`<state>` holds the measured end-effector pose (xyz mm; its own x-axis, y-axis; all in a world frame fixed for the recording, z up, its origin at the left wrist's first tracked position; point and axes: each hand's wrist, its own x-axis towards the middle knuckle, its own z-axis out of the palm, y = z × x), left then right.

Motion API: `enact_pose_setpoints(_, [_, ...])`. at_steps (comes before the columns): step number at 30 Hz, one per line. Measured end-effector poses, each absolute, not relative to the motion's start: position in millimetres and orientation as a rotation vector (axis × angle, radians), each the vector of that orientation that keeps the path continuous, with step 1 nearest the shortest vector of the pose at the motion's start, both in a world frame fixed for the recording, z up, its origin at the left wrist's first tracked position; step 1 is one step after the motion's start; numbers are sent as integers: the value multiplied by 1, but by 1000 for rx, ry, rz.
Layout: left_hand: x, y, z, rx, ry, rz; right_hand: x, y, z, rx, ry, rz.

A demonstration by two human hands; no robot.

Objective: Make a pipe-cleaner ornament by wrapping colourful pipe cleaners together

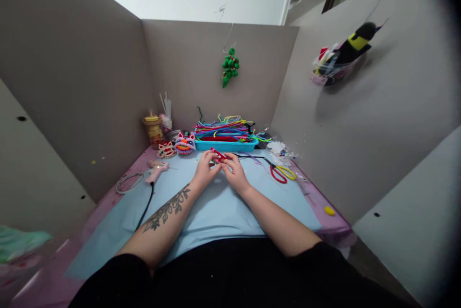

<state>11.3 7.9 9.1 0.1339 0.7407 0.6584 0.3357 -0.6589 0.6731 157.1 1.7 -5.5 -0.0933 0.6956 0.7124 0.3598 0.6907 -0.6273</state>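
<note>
Above the blue cloth (216, 212), a small red craft piece (218, 155) is held between my two hands. My left hand (206, 169) grips it from the left with fingers closed. From the other side, my right hand (234, 171) pinches its right part. The fingertips hide some of the piece. Just behind my hands stands a light-blue tray (226, 145) heaped with colourful pipe cleaners (223, 129). Two fuzzy animal-head figures, one purple (185, 143) and one red and cream (166, 150), sit left of the tray.
A pink glue gun (157, 171) with a black cord lies at left. Scissors (281, 172) with red and yellow handles lie at right, near plastic scraps (279, 149). Grey partitions (216, 72) enclose the table; a green ornament (230, 67) hangs at the back.
</note>
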Motion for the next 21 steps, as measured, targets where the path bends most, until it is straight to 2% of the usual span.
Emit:
enact_pose_setpoints(12, [11, 9, 5, 2556, 1001, 1489, 156, 9, -6, -967, -1392, 666])
enact_pose_setpoints(17, [12, 11, 0, 2416, 1018, 1588, 154, 10, -4, -957, -1206, 710])
enact_pose_setpoints(21, [13, 11, -2, 2380, 1024, 1535, 151, 11, -4, -867, -1139, 894])
